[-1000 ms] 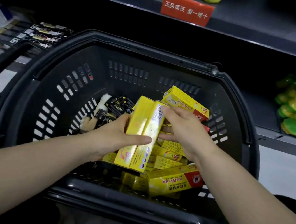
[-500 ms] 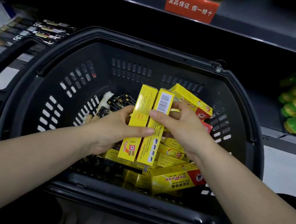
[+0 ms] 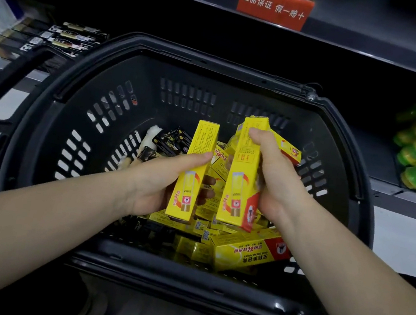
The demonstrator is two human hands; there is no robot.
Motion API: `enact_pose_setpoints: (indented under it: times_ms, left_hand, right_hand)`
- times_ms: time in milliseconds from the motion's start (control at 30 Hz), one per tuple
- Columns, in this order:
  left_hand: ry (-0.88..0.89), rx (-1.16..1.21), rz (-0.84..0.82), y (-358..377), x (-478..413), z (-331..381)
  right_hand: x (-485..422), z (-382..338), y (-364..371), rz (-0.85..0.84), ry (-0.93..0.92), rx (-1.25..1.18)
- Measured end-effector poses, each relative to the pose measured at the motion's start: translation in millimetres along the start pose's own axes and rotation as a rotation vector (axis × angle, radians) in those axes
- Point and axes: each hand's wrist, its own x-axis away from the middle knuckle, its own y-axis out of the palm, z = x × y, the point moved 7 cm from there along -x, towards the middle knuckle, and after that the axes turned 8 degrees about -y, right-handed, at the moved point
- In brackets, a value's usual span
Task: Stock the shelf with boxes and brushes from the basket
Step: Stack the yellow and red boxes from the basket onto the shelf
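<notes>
Over basket (image 3: 47, 120), each hand (image 3: 156, 177) (image 3: 275, 179) grips a yellow box (image 3: 195, 166) (image 3: 244, 167).

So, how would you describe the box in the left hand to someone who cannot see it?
Look into the black basket, where two yellow boxes are held nearly upright above the pile. Yours is the left box, gripped by the left hand; unlike the right box, it shows no red side.

Single head-worn wide-angle view, forward and down, close above the basket (image 3: 143, 75), toward the shelf (image 3: 363, 32).
</notes>
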Motion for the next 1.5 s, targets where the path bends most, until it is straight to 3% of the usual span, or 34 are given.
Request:
enact_pose_setpoints:
  times_ms: [100, 267, 333, 400, 467, 500, 567, 733, 933, 1067, 1167, 1300, 1400, 1500]
  left_hand:
    - [0.005, 0.015, -0.039, 2, 0, 0]
    - [0.078, -0.01, -0.079, 7, 0, 3]
    - [0.093, -0.07, -0.046, 4, -3, 2]
    - [0.088, -0.096, -0.003, -2, -6, 0]
    - [0.081, -0.105, 0.037, -7, -9, -1]
    - [0.073, -0.111, 0.054, -10, -11, -2]
    - [0.053, -0.116, 0.068, -13, -13, -4]
    - [0.017, -0.109, 0.065, -14, -14, -5]
    - [0.022, -0.076, 0.117, -21, -14, -5]
    - [0.041, 0.035, 0.159, -25, -12, -2]
    - [0.058, 0.077, 0.126, -19, -10, 1]
    - [0.087, 0.09, 0.074, -9, -6, 1]
    - [0.115, 0.089, 0.048, -11, -1, 5]
    - [0.164, 0.029, 0.056, -16, 8, 16]
  right_hand:
    - [-2, 4, 2, -0.034, 0.032, 0.077]
    - [-2, 13, 5, -0.086, -0.028, 0.431]
    - [1, -3, 4, -0.194, -0.094, 0.762]
    - [3, -16, -6, -0.366, -0.113, 1.324]
    - [6, -10, -30, -0.545, 0.045, 1.79]
    - [10, -2, -41, -0.629, 0.174, 1.898]
    - [19, 21, -51, -0.761, 0.347, 1.975]
    - [12, 44, -41, -0.847, 0.254, 2.124]
    - [9, 11, -55, -0.738, 0.205, 1.804]
    - [4, -33, -56, -0.37, 0.054, 1.368]
    - [5, -26, -39, -0.149, -0.083, 1.128]
    - [17, 14, 0, -0.191, -0.03, 0.752]
    - [19, 20, 5, -0.131, 0.054, 0.488]
    - [17, 10, 5, -0.104, 0.012, 0.347]
